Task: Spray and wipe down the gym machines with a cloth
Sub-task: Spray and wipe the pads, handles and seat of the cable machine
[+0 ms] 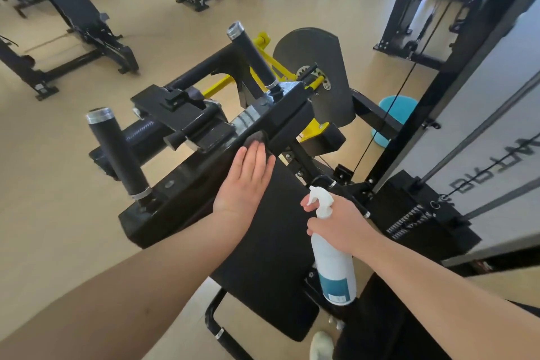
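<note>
Wiping a black metal gym machine
The flat left hand, fingers straight, presses a small dark cloth on its bar; the right hand curls round a white plastic spray bottle.

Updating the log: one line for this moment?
left hand: flat, pressing cloth on machine frame | right hand: holds spray bottle | step: wipe

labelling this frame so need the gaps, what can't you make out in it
Head view only:
- cloth: mostly under the flat left hand; only a dark edge shows past the fingertips.
- spray bottle: label print too small to read; the right hand covers its neck.
- panel lettering: cut off by the right edge.
- shoe: cut off by the bottom edge.
</note>
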